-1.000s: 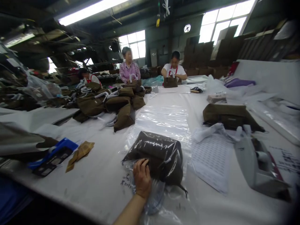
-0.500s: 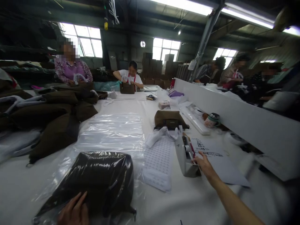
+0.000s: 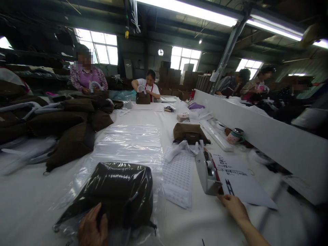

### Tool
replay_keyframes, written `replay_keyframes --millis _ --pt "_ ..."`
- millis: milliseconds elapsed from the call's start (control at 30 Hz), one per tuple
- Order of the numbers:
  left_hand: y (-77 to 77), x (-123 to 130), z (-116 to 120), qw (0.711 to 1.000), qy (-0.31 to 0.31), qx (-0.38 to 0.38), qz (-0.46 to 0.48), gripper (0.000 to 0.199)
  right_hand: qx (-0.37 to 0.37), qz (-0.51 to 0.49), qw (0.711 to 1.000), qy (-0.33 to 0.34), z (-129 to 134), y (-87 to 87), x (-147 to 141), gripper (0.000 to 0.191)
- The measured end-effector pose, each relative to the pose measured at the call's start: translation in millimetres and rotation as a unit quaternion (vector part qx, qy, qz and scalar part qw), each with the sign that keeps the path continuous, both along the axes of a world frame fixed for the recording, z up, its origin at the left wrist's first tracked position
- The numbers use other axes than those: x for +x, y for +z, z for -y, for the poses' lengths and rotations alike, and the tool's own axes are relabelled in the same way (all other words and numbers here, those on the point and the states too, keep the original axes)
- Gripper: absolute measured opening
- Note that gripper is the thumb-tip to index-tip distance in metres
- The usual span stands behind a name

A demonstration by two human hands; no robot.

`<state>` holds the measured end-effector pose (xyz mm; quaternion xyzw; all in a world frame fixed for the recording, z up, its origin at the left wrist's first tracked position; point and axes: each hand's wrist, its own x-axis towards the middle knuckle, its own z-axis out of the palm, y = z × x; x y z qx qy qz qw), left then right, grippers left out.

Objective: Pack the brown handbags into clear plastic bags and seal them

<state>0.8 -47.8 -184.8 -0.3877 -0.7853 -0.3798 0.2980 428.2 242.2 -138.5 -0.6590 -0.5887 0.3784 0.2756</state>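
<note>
A dark brown bag (image 3: 118, 191) lies on the table inside a clear plastic sleeve. My left hand (image 3: 92, 225) rests on its near left part, thumb and fingers apart. To the right stands a grey tape dispenser (image 3: 205, 176) with a roll in it. At the dispenser's near end is my right hand (image 3: 234, 206), thumb and forefinger pinched together. Whatever is between those fingertips is too small to make out. Beside the dispenser lie a printed sheet of labels (image 3: 178, 177) and a handwritten paper (image 3: 243, 181) with a black mark on it.
Flat plastic sleeves (image 3: 125, 143) lie beyond the wrapped bag. Brown bags (image 3: 74, 143) are heaped on the left. Another brown bag (image 3: 189, 132) and a mug (image 3: 235, 136) stand near a low white partition (image 3: 269, 133). Several people work farther back.
My right hand has drawn back toward me from the dispenser's side, its fingers now pinched. The left hand stays on the wrapped bag, thumb now showing. The camera view has shifted slightly.
</note>
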Motion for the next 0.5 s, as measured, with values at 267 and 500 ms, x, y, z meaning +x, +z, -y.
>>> replay_keyframes --millis 267,500 --pt "5.8 19 8 0.994 -0.008 0.03 0.107 0.036 -0.015 0.011 0.917 0.398 62 98.9 -140 0.031" --pt "8.9 27 18 0.981 -0.014 0.074 0.177 0.058 0.035 0.118 0.639 0.759 161 156.1 -355 0.021"
